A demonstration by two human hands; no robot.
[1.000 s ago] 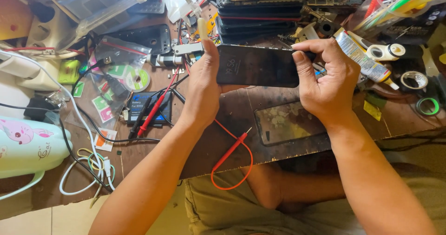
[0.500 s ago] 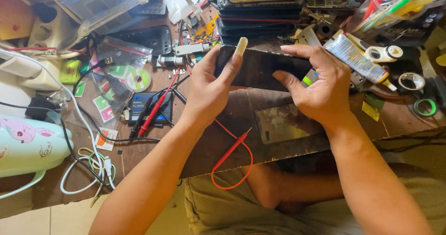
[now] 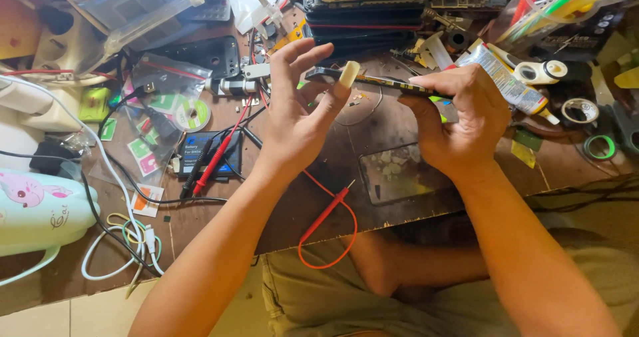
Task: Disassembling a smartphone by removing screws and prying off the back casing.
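Nearest, draped off the front edge of the scuffed brown wooden worktop (image 3: pixel 319 197): a looping red probe lead with a metal tip (image 3: pixel 326 224). Just beyond, lying flat and untouched below the right wrist: a dark rectangular glass panel (image 3: pixel 399 174). Above that, lifted clear of the worktop between both hands: a thin dark phone screen panel (image 3: pixel 379 80), now turned edge-on to the camera, no longer face-up as a second ago. Right hand (image 3: pixel 459 120) clamped over its right end, grip closed on the panel and carrying all its weight. Left hand (image 3: pixel 299 110) let go since half a second ago: grip released, fingers splayed upward, only the digit in the cream rubber finger cot (image 3: pixel 349 74) pressed at the panel's left end. Judged from that: holding passed to the right hand alone, the left now merely steadying or feeling along the edge. Just right of the right hand: a white squeeze tube of glue (image 3: pixel 509 84). Farthest back: a stack of dark phones and panels (image 3: pixel 366 7).
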